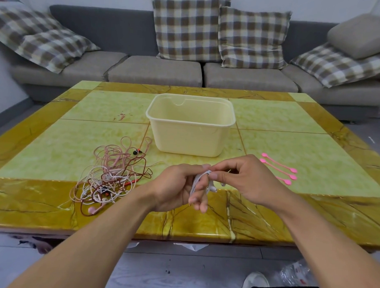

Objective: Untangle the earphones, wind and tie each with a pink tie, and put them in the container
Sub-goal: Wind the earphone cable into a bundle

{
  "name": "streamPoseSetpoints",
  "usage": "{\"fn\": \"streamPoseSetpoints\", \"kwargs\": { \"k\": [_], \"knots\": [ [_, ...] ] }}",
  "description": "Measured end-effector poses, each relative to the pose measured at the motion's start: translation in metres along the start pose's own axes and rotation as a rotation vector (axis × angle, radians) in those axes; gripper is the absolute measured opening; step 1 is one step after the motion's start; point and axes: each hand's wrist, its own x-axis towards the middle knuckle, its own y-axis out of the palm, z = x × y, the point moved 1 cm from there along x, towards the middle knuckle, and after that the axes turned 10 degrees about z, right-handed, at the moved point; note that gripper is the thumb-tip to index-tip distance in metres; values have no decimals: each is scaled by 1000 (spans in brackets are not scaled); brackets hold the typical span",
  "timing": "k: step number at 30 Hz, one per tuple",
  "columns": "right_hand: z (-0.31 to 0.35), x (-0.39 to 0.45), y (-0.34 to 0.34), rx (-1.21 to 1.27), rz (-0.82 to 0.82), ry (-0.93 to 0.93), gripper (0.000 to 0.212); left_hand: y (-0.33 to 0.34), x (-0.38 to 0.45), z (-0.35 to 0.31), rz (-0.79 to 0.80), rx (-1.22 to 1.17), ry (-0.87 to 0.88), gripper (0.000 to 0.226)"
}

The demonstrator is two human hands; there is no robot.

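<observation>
Left hand (179, 186) is wound with a white earphone (199, 180), gripped there; its cord is pinched by right hand (237, 180) above the desk (268, 211).

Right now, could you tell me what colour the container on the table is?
Pale yellow container, head view.

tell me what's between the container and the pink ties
Nothing: in the head view only bare green tabletop lies between the cream container and the pink ties.
</observation>
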Motion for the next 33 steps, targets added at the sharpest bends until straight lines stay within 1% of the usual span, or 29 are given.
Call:
{"fn": "streamPoseSetpoints", "kwargs": {
  "k": [4, 6, 7, 9, 12, 13, 16, 18, 20, 21, 22, 24, 26, 27, 28, 30, 33],
  "knots": [
    [-2, 0, 1, -31, -6, 21, 18, 3, 2, 2, -85, -47, 14, 52],
    [-3, 0, 2, -67, 6, 30, 8, 2, 5, 3, -162, -66, 15, 48],
    [-4, 0, 3, -89, 18, 35, 6, 2, 7, 4, -210, -72, 11, 46],
    [-6, 0, 4, -117, 18, 59, 9, 2, 11, 5, -322, -94, 15, 40],
    [-13, 3, 4, -107, -35, 106, 12, 6, 17, 7, -462, -106, 81, 25],
    [-15, 4, 3, -97, -45, 126, 12, 8, 19, 7, -499, -114, 97, 25],
    [-18, 5, 3, -77, -72, 179, 13, 6, 21, 8, -578, -125, 133, 42],
    [-18, 5, 2, -72, -95, 190, 15, 2, 21, 8, -597, -89, 169, 40],
    [-19, 5, 0, -60, -112, 204, 17, -2, 20, 9, -622, 38, 212, 30],
    [-20, 4, -1, -55, -119, 213, 18, -3, 19, 9, -644, 175, 228, 27],
    [-20, 3, -1, -55, -124, 221, 18, -4, 17, 10, -662, 352, 237, 28],
    [-21, 2, -1, -69, -128, 241, 18, -5, 15, 14, -635, 683, 220, 46],
    [-19, 3, -1, -66, -140, 245, 17, -5, 14, 19, -555, 897, 134, 68],
    [-19, 2, -1, -63, -144, 245, 16, -3, 16, 22, -523, 992, 78, 75],
    [-18, 2, -1, -64, -145, 244, 16, -1, 17, 25, -501, 1070, 27, 76],
    [-17, 2, -1, -87, -139, 243, 16, 2, 20, 27, -485, 1110, -13, 65],
    [-18, 1, -1, -151, -117, 248, 17, -1, 24, 32, -406, 1004, -41, 30]
  ]
}}
